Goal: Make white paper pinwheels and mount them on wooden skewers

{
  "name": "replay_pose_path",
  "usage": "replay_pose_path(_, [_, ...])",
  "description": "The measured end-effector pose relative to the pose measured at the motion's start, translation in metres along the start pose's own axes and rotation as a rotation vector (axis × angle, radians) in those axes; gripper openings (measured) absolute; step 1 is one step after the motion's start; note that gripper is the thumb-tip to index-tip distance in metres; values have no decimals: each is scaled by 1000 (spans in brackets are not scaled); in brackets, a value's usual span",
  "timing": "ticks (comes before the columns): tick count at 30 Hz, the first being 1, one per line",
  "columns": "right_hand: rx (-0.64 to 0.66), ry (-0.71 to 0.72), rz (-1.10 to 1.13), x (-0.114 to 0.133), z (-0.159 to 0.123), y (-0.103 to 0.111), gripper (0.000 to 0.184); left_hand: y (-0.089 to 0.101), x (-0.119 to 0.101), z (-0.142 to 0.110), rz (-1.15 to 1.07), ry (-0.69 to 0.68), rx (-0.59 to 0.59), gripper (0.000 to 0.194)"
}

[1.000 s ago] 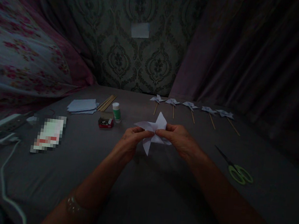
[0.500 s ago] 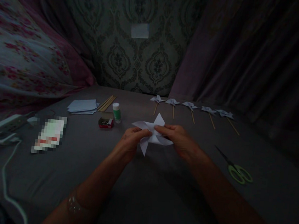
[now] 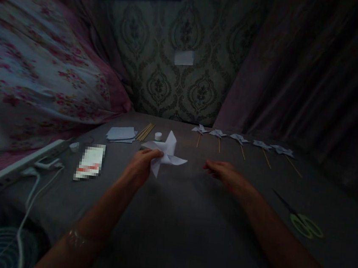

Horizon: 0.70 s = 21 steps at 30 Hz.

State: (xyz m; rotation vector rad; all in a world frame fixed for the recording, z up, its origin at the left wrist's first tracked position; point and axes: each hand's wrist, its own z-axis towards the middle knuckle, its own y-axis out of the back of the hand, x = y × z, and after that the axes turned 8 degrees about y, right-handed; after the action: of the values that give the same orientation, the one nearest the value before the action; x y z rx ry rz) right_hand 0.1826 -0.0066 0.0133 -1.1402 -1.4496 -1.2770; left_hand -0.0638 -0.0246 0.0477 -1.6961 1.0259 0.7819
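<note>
A white paper pinwheel (image 3: 169,152) with folded blades is pinched near its centre by my left hand (image 3: 140,166), thumb on top. It carries no stick that I can see. To its right, apart from the paper, my right hand (image 3: 226,175) hovers over the bed with its fingers drawn together. Whether anything small is between those fingertips is too dark to tell. Behind the pinwheel only the white cap of a glue stick (image 3: 158,136) shows. The small red box seen earlier is hidden behind the pinwheel and my left hand.
Several finished pinwheels on sticks (image 3: 239,139) lie in a row at the back right. Scissors (image 3: 304,224) with green handles lie at the right. A paper stack (image 3: 121,134) and wooden sticks (image 3: 146,132) sit back left, near a power strip (image 3: 18,168) with cables.
My right hand has let go of the pinwheel and moved away to the right. My left hand keeps hold of it and has shifted left. The view has turned left and up.
</note>
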Motion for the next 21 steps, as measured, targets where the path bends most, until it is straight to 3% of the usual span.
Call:
replay_pose_path(4, [136,62,-188,-6,-3,-13,22,50,-37,12,-246,-143,-188,16])
replay_pose_path(8, [273,179,-334,-5,-3,-33,26,72,-56,26,-448,-154,-161,24])
replay_pose_path(13, [345,373,-483,2,2,-69,27,79,-51,39,-570,-11,-138,23])
replay_pose_path(16, [327,485,-549,10,8,-95,25,85,-41,42,-567,81,-160,17])
replay_pose_path(21, [262,603,-704,28,29,-142,23,96,-32,39,-566,108,-122,16])
